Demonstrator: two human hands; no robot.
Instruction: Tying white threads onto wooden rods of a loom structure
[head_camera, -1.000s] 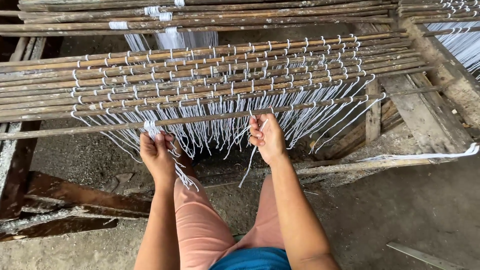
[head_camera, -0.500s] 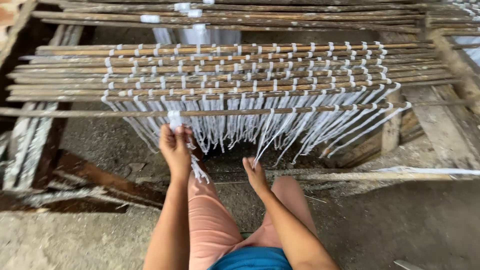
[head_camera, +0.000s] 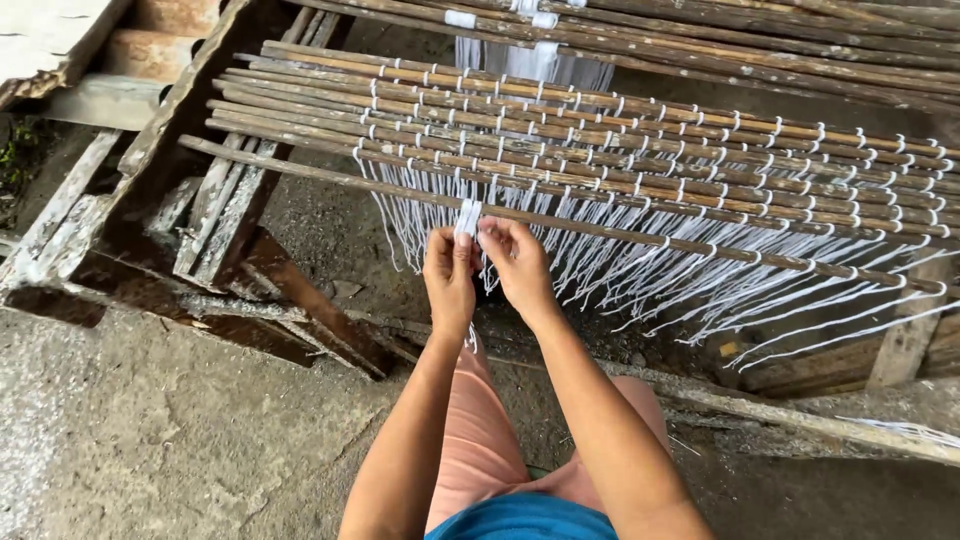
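Note:
A mat of thin bamboo sticks (head_camera: 600, 130) tied with white strings lies across a wooden frame. Its nearest stick (head_camera: 300, 168) runs loose along the front edge, and many white strings (head_camera: 640, 275) hang down below it. My left hand (head_camera: 449, 277) pinches a small bundle of white string (head_camera: 467, 217) right under that front stick. My right hand (head_camera: 515, 265) is beside it, fingers closed on the same bundle. The two hands touch at the fingertips. My knees in pink shorts (head_camera: 480, 440) are below.
A weathered wooden frame (head_camera: 215, 215) with planks stands at the left, and a beam (head_camera: 800, 420) runs along the right under the strings. More bamboo sticks (head_camera: 760, 30) lie at the back. Bare concrete floor (head_camera: 150, 440) is in front.
My right hand has come up from low at the hanging strings and moved left to join my left hand on the string bundle. The view has swung to the left.

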